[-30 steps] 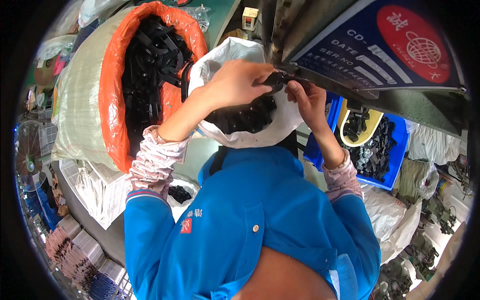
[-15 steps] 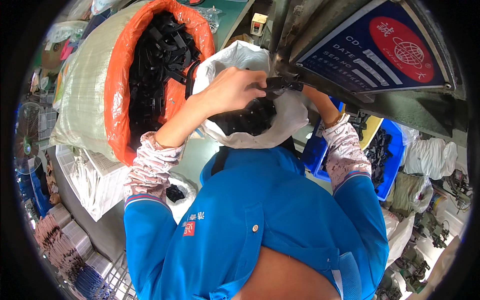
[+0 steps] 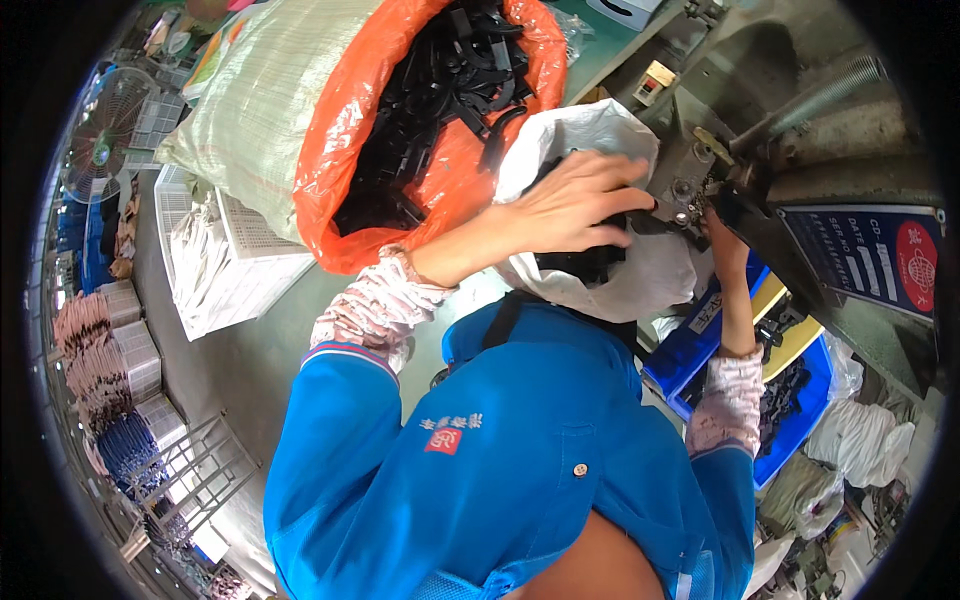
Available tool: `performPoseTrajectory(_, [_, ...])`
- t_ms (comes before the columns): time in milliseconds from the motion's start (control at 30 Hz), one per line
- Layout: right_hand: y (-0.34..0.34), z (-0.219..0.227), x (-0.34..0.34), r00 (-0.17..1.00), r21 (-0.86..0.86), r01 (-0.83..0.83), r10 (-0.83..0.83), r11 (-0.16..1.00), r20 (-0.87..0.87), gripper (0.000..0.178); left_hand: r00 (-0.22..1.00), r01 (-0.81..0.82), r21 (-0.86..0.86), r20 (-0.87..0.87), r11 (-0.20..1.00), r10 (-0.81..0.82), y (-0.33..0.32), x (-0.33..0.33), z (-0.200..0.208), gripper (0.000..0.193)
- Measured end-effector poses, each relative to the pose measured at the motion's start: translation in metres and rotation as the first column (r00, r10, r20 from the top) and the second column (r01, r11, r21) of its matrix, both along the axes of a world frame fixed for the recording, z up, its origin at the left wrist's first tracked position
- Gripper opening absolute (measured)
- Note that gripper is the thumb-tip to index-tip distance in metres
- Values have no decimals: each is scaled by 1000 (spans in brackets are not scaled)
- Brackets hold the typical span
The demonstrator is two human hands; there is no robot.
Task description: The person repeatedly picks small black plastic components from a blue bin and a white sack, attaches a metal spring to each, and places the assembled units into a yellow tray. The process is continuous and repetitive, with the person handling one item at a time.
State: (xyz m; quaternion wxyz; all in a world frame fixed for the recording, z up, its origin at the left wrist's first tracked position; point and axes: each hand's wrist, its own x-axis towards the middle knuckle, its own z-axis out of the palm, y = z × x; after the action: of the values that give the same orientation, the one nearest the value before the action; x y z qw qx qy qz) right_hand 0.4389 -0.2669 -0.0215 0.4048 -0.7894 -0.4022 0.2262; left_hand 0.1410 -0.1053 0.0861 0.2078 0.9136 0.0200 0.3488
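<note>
My left hand (image 3: 580, 205) is open, its fingers spread above a white sack (image 3: 655, 272) and holding nothing that I can see. Under it, black plastic parts (image 3: 585, 262) lie in that sack. My right hand (image 3: 724, 248) reaches up to the metal machine (image 3: 690, 165), close beside its work spot. Its fingertips are partly covered by the machine's dark parts, so what they hold, if anything, does not show. Small metal bits (image 3: 708, 190) sit on the machine near those fingertips.
A large woven sack with an orange liner (image 3: 335, 150), full of black parts, stands at left. Blue bins (image 3: 815, 400) of black parts are right of my right forearm. A white crate (image 3: 250, 270) is at left. The machine's heavy arm (image 3: 850, 200) overhangs the right.
The view has shifted, showing more of the machine. My left hand, which gripped a black plastic part at the machine, has let go and spread its fingers over the white sack.
</note>
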Motion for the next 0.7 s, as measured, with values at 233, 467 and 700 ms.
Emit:
performPoseTrajectory(233, [-31, 54, -38, 760, 154, 281, -122, 947, -638, 16, 246, -901, 265, -337, 343, 909, 98, -151, -29, 47])
performPoseTrajectory(467, [-25, 96, -72, 488, 260, 169, 148, 951, -860, 14, 450, -642, 507, -358, 575, 818, 123, -226, -67, 32])
performPoseTrajectory(700, [-4, 114, -89, 592, 323, 173, 164, 931, -789, 10, 529, -820, 163, -150, 549, 835, 112, -215, -48, 33])
